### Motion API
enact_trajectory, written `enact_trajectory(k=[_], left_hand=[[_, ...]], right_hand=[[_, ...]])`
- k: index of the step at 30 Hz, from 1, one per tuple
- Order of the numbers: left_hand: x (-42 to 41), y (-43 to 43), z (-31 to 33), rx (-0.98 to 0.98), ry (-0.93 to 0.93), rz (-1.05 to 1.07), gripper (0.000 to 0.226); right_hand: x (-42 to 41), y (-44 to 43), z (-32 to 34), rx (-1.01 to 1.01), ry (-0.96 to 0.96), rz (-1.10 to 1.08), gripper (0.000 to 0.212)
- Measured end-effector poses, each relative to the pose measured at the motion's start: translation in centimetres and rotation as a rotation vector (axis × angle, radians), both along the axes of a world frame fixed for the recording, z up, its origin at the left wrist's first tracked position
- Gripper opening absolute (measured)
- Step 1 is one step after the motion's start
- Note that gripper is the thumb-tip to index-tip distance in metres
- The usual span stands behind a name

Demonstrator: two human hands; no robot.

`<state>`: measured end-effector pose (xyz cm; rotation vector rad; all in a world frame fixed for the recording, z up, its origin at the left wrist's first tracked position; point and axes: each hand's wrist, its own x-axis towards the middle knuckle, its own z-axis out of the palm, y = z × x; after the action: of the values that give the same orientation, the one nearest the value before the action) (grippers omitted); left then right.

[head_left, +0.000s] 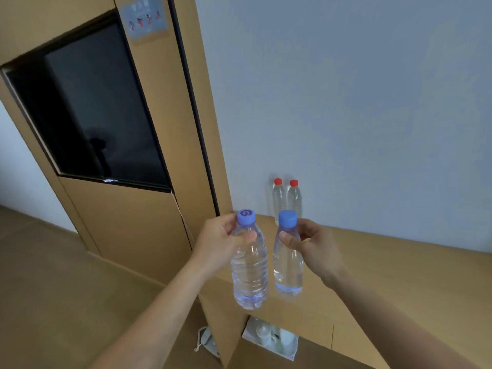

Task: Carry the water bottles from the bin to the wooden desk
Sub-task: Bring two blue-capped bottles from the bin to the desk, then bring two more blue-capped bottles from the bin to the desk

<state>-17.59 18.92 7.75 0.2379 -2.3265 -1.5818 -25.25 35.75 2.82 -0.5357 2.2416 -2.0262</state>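
Water bottles with blue caps are hanging upright over the wooden desk point(399, 275), near its left edge: the left hand point(221, 241) is pinching one bottle point(250, 270) by its neck, the right hand point(314, 246) the other bottle point(288, 262). Two red-capped bottles point(287, 201) are standing at the desk's back edge, against the wall point(359, 102).

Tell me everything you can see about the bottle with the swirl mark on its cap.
The swirl-capped bottle is clear ribbed plastic, seemingly full of water, with no label visible. Its light blue screw cap carries a darker swirl on top and is closed. The left hand grips it around the neck and shoulder, thumb across the front. It hangs nearly upright, its base off the wooden desk, near the desk's front edge, beside the other blue-capped bottle without touching it.
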Motion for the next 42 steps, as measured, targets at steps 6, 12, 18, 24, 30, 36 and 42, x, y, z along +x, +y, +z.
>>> enact_trajectory(k=[6, 12, 18, 24, 30, 36, 42], left_hand=[[-12.3, -4.4, -3.0, -0.065, -0.085, -0.066, 0.023], [-23.0, -7.7, -4.8, -0.04, -0.109, -0.056, 0.024], [-32.7, -9.4, -7.7, -0.059, -0.157, -0.142, 0.031], [-40.0, -9.8, -11.7, -0.117, -0.233, -0.204, 0.028], [-44.9, -11.2, -14.8, -0.144, -0.243, -0.3, 0.026], [-45.8, -12.1, -18.1, -0.099, -0.266, -0.42, 0.034], [-46.4, -11.0, -19.1, -0.099, -0.263, -0.484, 0.033]], right_hand=[[-12.1, -4.6, -2.2, 0.058, -0.001, 0.008, 0.016], [-21.3, -7.9, -4.7, 0.111, -0.023, -0.049, 0.021], [-26.9, -8.4, -9.5, 0.169, -0.159, -0.239, 0.025], [-31.3, -9.9, -12.1, 0.289, -0.248, -0.383, 0.036], [-35.5, -12.0, -13.3, 0.371, -0.289, -0.503, 0.038], [-35.9, -13.3, -15.2, 0.46, -0.32, -0.609, 0.031], [-35.4, -13.9, -14.8, 0.45, -0.327, -0.699, 0.022]])
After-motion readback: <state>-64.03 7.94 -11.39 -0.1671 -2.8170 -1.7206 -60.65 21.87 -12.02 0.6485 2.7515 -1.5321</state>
